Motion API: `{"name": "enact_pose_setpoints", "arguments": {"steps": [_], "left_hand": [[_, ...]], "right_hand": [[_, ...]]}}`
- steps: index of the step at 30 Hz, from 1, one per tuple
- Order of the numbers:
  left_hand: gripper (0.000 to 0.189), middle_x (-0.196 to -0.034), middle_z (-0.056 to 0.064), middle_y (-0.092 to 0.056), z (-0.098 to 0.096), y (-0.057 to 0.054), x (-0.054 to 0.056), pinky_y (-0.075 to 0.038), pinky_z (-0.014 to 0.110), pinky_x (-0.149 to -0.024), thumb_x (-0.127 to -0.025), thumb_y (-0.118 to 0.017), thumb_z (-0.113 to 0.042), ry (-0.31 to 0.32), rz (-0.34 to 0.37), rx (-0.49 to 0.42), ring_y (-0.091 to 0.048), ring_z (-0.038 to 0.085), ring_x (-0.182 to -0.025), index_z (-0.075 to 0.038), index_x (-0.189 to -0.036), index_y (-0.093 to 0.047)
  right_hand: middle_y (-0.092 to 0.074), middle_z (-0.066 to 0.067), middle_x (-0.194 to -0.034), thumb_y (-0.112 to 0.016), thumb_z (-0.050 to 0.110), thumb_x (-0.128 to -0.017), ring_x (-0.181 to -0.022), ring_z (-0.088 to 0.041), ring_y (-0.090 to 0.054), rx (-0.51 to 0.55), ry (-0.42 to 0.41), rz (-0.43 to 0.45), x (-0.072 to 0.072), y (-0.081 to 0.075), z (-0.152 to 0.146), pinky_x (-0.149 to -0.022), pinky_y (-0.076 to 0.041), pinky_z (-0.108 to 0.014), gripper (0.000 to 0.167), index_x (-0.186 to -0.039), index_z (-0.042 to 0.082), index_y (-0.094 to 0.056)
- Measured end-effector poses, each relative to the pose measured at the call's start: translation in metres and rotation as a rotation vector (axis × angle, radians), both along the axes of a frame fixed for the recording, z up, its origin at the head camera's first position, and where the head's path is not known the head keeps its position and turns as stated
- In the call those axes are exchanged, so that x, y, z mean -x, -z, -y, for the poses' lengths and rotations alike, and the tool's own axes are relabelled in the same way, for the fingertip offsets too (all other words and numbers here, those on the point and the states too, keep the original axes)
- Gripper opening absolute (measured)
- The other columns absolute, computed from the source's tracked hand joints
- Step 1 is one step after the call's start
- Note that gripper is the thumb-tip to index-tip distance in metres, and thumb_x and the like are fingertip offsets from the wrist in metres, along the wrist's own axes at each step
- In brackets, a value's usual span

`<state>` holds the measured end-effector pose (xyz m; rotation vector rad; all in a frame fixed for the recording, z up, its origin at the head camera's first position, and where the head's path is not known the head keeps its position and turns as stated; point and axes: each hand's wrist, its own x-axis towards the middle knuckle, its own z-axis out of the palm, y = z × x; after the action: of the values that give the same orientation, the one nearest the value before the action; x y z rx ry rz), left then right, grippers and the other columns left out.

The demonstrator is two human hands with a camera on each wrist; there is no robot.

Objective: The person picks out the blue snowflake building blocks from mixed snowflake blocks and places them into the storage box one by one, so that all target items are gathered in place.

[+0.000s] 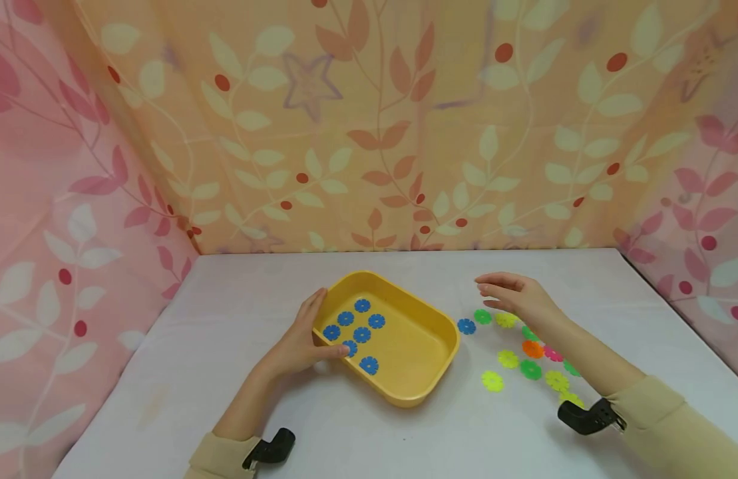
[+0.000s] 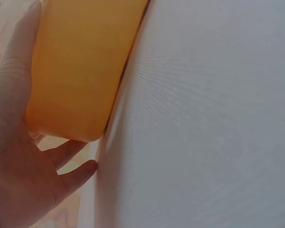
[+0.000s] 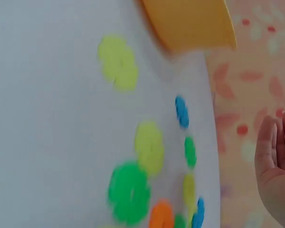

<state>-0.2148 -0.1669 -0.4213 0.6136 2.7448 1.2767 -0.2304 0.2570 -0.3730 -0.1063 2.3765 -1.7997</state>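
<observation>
A yellow plastic tray (image 1: 419,342) stands on the white table, several blue notched snowflake discs (image 1: 369,365) lying flat inside toward its left side. My left hand (image 1: 295,346) grips the tray's left end, thumb over the rim and the other fingers along the outside; the left wrist view shows the hand (image 2: 26,164) around the tray's end. My right hand (image 1: 521,299) hovers beyond the tray's right side, above loose discs, with relaxed fingers and nothing visible in them. Nearest to the tray on that side lies a blue disc (image 1: 466,326).
Loose yellow (image 1: 492,381), green (image 1: 530,369), orange (image 1: 532,349) and pink discs (image 1: 553,353) are scattered right of the tray, some partly hidden under the right forearm. Patterned cloth (image 1: 380,133) hangs behind the table (image 1: 183,372) and on both sides.
</observation>
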Motion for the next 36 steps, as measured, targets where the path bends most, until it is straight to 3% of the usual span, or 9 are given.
{"name": "enact_pose_setpoints", "arguments": {"steps": [6,12,15,20,25,36], "left_hand": [[0.118,-0.162,0.008,-0.005,0.003,-0.001,-0.001,-0.016,0.057,-0.113,-0.073,-0.084,-0.046,0.002,-0.021,0.000,-0.011,0.033,-0.147,-0.010,-0.157,-0.008],[0.119,-0.162,0.008,-0.006,0.003,-0.002,-0.001,-0.017,0.057,-0.114,-0.073,-0.084,-0.045,0.000,-0.014,-0.004,-0.012,0.033,-0.147,-0.009,-0.157,-0.009],[0.119,-0.162,0.009,-0.005,0.003,-0.002,-0.001,-0.016,0.057,-0.114,-0.073,-0.084,-0.045,0.000,-0.007,-0.007,-0.011,0.033,-0.147,-0.009,-0.157,-0.008],[0.119,-0.162,0.009,-0.005,0.001,-0.001,-0.001,-0.015,0.057,-0.114,-0.073,-0.084,-0.044,0.005,0.002,-0.013,-0.010,0.033,-0.147,-0.009,-0.157,-0.008],[0.119,-0.162,0.008,-0.005,0.000,-0.002,-0.001,-0.015,0.056,-0.114,-0.073,-0.084,-0.044,-0.002,0.007,-0.009,-0.010,0.032,-0.147,-0.010,-0.157,-0.008],[0.119,-0.162,0.007,-0.005,-0.002,-0.003,-0.002,-0.015,0.056,-0.114,-0.073,-0.084,-0.044,-0.007,0.012,-0.013,-0.011,0.032,-0.147,-0.011,-0.158,-0.008]], "right_hand": [[-0.052,-0.017,-0.139,-0.061,0.046,-0.094,-0.111,-0.017,-0.060,-0.205,0.034,-0.028,-0.007,0.012,-0.051,-0.092,-0.050,-0.028,0.063,-0.139,0.003,-0.049],[-0.061,-0.019,-0.124,-0.065,0.039,-0.093,-0.100,-0.020,-0.057,-0.428,0.035,-0.070,-0.007,0.026,-0.075,-0.077,-0.049,-0.018,0.057,-0.134,0.002,-0.055],[-0.062,-0.017,-0.116,-0.069,0.037,-0.091,-0.099,-0.026,-0.055,-0.466,0.022,-0.056,-0.004,0.032,-0.080,-0.074,-0.051,-0.020,0.056,-0.133,0.002,-0.056],[-0.061,-0.017,-0.116,-0.072,0.034,-0.088,-0.101,-0.029,-0.054,-0.516,0.003,-0.046,-0.001,0.040,-0.084,-0.074,-0.052,-0.022,0.057,-0.132,0.002,-0.056],[-0.060,-0.017,-0.116,-0.073,0.032,-0.088,-0.099,-0.028,-0.053,-0.574,-0.012,-0.079,0.001,0.043,-0.081,-0.076,-0.050,-0.026,0.055,-0.131,0.002,-0.057],[-0.060,-0.006,-0.096,-0.075,0.033,-0.087,-0.089,-0.024,-0.051,-0.623,0.014,-0.112,0.002,0.043,-0.080,-0.066,-0.047,-0.023,0.049,-0.124,0.004,-0.062]]}}
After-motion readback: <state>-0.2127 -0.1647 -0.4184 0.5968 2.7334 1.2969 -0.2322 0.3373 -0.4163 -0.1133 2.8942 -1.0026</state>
